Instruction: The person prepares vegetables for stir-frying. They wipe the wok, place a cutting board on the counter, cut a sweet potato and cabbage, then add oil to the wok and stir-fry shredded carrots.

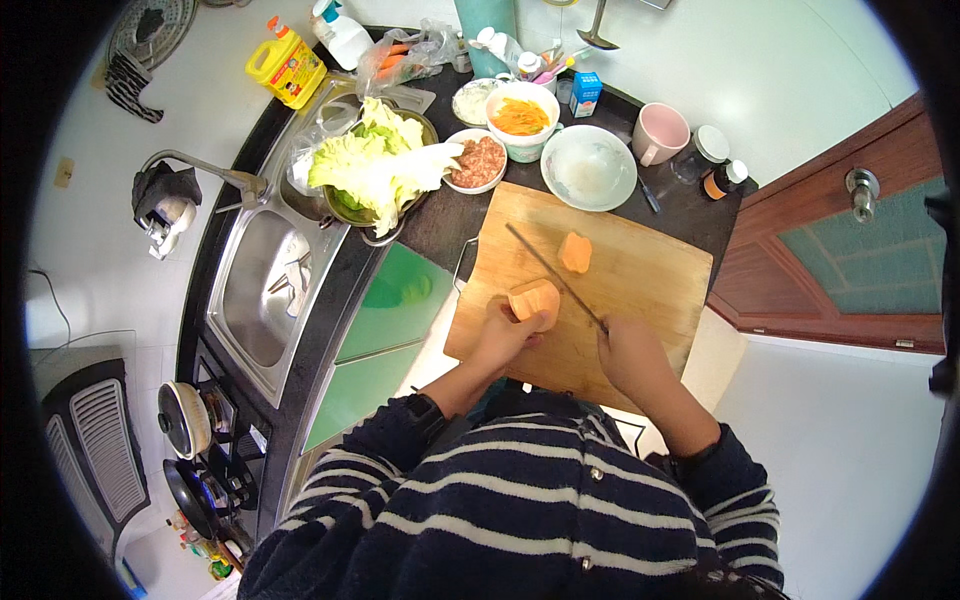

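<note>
A wooden cutting board (660,277) lies before me at the counter's edge. On its left part, my left hand (506,334) grips a thick piece of peeled orange vegetable (538,300), maybe sweet potato or pumpkin. My right hand (634,351) is closed around the handle of a kitchen knife (555,276), whose handle is mostly hidden by the fingers. Seen nearly edge-on, the blade points up and left, just right of the held piece. A smaller orange chunk (575,252) sits apart on the board, beyond the blade.
Behind the board stand a whitish bowl (589,169), a bowl of minced meat (480,163) and a tub of orange shreds (523,118). Lettuce leaves (382,165) spill over a metal pot at left, near the sink (255,300). A pink mug (660,133) and jars stand at right.
</note>
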Available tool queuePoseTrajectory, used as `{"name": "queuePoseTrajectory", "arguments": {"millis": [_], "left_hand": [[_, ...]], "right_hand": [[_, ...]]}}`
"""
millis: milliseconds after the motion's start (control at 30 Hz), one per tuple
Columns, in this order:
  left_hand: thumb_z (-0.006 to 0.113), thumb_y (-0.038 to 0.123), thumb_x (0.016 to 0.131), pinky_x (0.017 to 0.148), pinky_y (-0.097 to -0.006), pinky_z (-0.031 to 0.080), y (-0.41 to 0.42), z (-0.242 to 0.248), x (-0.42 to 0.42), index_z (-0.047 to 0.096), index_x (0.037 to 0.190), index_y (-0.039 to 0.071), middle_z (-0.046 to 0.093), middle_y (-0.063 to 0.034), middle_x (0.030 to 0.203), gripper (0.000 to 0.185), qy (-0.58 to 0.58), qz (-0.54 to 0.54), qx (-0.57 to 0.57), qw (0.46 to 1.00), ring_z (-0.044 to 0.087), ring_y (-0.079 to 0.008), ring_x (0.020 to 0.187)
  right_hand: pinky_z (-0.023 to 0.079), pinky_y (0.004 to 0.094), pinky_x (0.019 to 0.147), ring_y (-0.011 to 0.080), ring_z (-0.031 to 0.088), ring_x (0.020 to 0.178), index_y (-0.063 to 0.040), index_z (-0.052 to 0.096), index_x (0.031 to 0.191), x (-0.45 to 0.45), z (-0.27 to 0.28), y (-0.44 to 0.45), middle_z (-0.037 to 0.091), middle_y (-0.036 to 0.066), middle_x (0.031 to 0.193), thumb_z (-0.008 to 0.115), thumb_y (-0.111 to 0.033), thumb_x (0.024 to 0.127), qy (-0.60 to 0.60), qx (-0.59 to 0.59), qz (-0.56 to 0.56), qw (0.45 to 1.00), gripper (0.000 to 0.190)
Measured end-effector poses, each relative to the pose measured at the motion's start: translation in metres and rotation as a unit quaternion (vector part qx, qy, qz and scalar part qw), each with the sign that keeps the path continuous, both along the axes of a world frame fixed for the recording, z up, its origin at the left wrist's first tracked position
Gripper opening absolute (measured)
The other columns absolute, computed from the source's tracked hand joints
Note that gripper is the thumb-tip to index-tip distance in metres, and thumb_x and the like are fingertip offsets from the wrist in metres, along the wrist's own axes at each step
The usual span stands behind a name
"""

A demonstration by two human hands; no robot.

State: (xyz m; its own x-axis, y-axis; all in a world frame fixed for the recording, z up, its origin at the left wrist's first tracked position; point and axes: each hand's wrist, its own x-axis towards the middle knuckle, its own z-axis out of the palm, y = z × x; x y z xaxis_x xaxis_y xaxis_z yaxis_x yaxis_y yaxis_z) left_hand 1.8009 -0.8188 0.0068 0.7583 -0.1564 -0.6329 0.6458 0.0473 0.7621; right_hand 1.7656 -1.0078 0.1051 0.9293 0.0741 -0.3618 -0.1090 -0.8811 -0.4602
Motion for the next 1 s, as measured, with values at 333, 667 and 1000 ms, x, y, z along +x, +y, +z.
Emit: {"name": "queuePoseTrajectory", "arguments": {"millis": [333,667,1000], "left_hand": [[0.074,0.01,0.073,0.05,-0.0242,0.05,0.003,0.002,0.005,0.041,0.103,-0.002,0.058,-0.0106,0.088,0.047,-0.048,-0.071,0.047,0.995,0.06,-0.014,0.066],[0.071,0.01,0.076,0.049,-0.0238,0.049,0.006,0.001,0.009,0.041,0.105,-0.001,0.058,-0.0083,0.083,0.043,-0.053,-0.064,-0.013,0.996,0.059,-0.012,0.061],[0.073,0.019,0.076,0.059,-0.0247,0.052,0.008,0.002,0.014,0.04,0.111,-0.002,0.059,-0.0086,0.094,0.053,-0.025,-0.108,-0.005,0.994,0.06,-0.0141,0.073]], "right_hand": [[0.051,0.0436,0.062,0.0365,0.063,0.072,0.002,0.055,0.085,-0.013,0.01,0.015,0.061,0.021,0.082,0.05,-0.008,0.078,0.078,-0.077,0.067,0.992,0.013],[0.048,0.0459,0.064,0.0382,0.061,0.068,0.002,0.056,0.082,0.015,0.01,0.021,0.06,0.024,0.072,0.046,-0.009,0.079,0.118,-0.054,0.077,0.989,0.015],[0.048,0.0463,0.063,0.0396,0.059,0.066,0.003,0.06,0.078,0.036,0.002,0.017,0.059,0.025,0.067,0.048,-0.008,0.076,0.126,-0.044,0.103,0.986,0.016]]}}
